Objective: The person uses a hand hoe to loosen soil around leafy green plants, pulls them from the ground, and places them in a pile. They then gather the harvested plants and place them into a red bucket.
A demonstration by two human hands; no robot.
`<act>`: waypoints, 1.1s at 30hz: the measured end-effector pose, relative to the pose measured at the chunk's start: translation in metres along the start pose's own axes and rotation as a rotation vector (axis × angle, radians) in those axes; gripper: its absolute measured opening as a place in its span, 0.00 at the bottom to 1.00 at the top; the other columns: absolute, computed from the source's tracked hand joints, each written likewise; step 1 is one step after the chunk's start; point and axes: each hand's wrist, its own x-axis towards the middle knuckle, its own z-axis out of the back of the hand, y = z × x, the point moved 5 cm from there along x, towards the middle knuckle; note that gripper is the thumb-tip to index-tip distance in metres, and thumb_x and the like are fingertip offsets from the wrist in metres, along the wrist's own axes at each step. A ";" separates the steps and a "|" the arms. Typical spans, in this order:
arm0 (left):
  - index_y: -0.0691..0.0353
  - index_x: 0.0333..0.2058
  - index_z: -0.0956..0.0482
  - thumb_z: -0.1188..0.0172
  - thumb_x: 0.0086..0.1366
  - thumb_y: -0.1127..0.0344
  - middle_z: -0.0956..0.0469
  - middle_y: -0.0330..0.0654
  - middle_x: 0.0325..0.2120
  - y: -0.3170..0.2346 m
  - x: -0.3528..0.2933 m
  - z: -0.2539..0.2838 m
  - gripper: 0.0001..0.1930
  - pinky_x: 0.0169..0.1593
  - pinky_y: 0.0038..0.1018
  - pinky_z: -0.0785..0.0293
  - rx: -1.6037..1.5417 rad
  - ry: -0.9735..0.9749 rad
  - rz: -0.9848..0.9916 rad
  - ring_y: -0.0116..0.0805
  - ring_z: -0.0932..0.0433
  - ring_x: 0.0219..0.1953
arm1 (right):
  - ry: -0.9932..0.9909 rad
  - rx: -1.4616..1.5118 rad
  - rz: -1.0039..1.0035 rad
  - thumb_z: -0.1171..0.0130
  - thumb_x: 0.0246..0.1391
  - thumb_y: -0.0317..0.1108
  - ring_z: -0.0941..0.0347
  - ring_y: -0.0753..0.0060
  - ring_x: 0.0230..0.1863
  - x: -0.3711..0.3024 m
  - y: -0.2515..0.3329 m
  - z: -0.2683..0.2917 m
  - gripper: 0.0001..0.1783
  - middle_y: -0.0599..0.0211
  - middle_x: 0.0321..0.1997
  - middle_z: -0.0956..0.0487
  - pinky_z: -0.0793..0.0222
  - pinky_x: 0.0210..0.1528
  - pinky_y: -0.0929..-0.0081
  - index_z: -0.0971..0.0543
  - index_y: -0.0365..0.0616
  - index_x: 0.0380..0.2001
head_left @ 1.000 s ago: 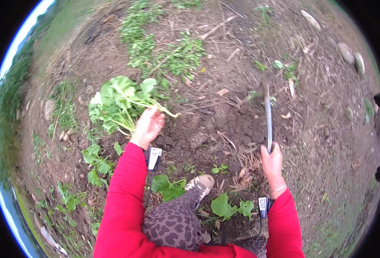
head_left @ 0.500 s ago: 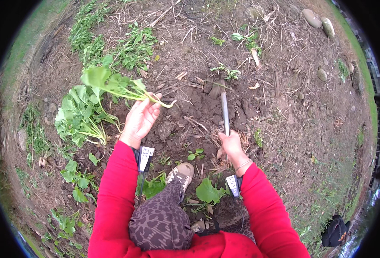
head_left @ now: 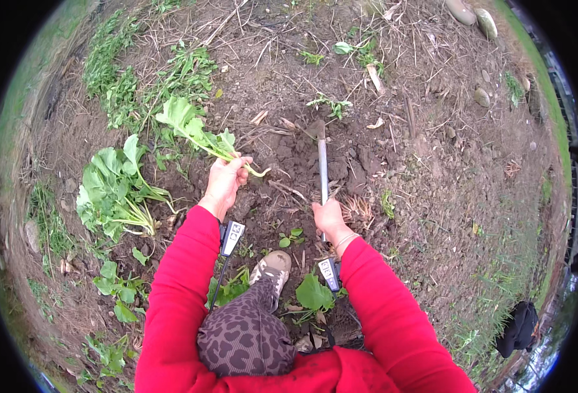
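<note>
My left hand (head_left: 225, 183) pinches a pulled-up leafy green plant (head_left: 200, 134) near its pale root. The leaves point to the far left and the root tip sticks out to the right. My right hand (head_left: 329, 217) is wrapped round the grey metal handle of a small hoe (head_left: 323, 160). The hoe's soil-covered blade (head_left: 316, 129) is at the far end, over loosened dark soil; whether it touches the ground I cannot tell. Left of my left hand lies a bunch of similar leafy plants (head_left: 115, 190) on the soil.
Wilted green weeds (head_left: 119, 92) lie at the far left. A small weed (head_left: 330, 105) stands just beyond the blade. Leafy plants (head_left: 314, 293) grow near my shoe (head_left: 272, 267). Stones (head_left: 485, 24) sit far right, and a black item (head_left: 518, 329) lies near right.
My left hand, still holding the plant, has moved right, closer to the hoe. The hoe has shifted left and its blade shows more plainly. The whole view has moved slightly.
</note>
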 end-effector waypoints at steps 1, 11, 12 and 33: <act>0.59 0.35 0.28 0.40 0.60 0.71 0.22 0.38 0.27 -0.005 0.003 -0.004 0.06 0.24 0.16 0.35 0.026 0.004 -0.029 0.20 0.30 0.21 | 0.063 0.023 0.055 0.42 0.54 0.34 0.26 0.61 0.24 0.012 0.001 0.002 0.15 0.53 0.24 0.24 0.30 0.29 0.62 0.25 0.28 0.34; 0.62 0.35 0.26 0.41 0.59 0.71 0.27 0.33 0.25 0.001 0.072 -0.061 0.06 0.29 0.20 0.33 0.605 0.106 -0.433 0.20 0.31 0.24 | 0.190 -0.031 -0.148 0.39 0.54 0.38 0.27 0.66 0.19 0.018 0.002 0.051 0.19 0.59 0.22 0.24 0.34 0.20 0.66 0.23 0.27 0.37; 0.63 0.36 0.26 0.40 0.57 0.70 0.25 0.36 0.27 0.005 0.083 -0.066 0.09 0.32 0.23 0.31 0.648 0.109 -0.439 0.25 0.28 0.27 | 0.140 -0.010 -0.152 0.39 0.54 0.38 0.27 0.66 0.20 0.014 -0.007 0.041 0.20 0.58 0.23 0.24 0.33 0.21 0.66 0.23 0.27 0.37; 0.65 0.41 0.26 0.38 0.53 0.70 0.22 0.54 0.29 0.018 0.096 -0.120 0.16 0.41 0.37 0.26 1.291 0.231 -0.613 0.52 0.22 0.34 | 0.093 0.283 -0.138 0.43 0.57 0.36 0.33 0.72 0.12 -0.030 -0.043 0.027 0.13 0.67 0.14 0.30 0.39 0.14 0.68 0.29 0.37 0.25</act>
